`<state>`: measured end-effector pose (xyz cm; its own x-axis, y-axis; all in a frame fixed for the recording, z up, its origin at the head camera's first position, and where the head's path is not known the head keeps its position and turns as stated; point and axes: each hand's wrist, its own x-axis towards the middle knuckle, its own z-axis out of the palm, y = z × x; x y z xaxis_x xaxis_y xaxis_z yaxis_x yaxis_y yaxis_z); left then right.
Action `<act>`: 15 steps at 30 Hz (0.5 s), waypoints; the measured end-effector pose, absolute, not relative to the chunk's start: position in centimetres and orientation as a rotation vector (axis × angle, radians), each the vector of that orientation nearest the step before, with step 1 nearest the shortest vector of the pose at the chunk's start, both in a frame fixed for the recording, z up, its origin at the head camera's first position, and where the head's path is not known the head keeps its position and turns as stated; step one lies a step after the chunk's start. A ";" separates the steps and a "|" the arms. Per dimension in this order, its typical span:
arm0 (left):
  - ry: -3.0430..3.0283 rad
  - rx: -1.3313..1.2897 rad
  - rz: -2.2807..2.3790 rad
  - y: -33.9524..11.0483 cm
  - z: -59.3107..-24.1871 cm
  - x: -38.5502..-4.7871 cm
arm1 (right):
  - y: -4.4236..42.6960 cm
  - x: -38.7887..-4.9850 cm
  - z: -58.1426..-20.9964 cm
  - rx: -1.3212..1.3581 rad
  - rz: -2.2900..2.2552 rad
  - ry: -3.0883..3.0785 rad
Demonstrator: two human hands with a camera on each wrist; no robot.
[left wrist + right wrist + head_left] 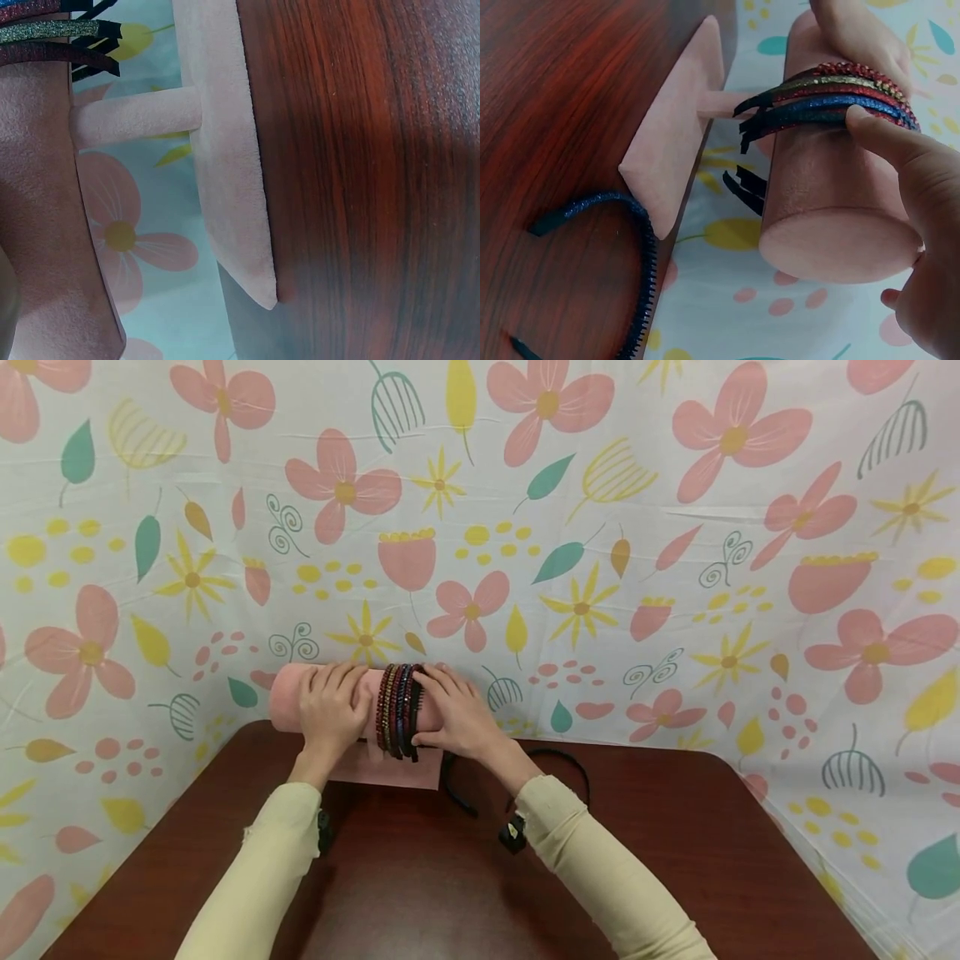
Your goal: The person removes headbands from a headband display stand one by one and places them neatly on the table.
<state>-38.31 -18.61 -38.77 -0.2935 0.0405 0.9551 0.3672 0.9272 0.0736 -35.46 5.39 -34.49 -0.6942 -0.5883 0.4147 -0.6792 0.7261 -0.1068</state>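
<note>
A pink padded roll lies horizontally on a post above a flat pink base. Several glittery headbands, red, gold and blue among them, sit side by side around it. My left hand grips the roll left of the bands, fingers over the top. From the right, my right hand holds the rightmost bands, its fingers above and thumb in front. The right wrist view shows that thumb against a blue headband. In the left wrist view the post joins roll and base.
A loose dark blue headband with comb teeth lies on the brown table, right of the base and partly behind my right forearm. A floral cloth hangs behind the table.
</note>
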 end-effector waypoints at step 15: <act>-1.841 -0.302 -0.312 -18.8 -38.8 -38.4 | 4.5 -35.0 -35.1 0.879 0.294 -2.572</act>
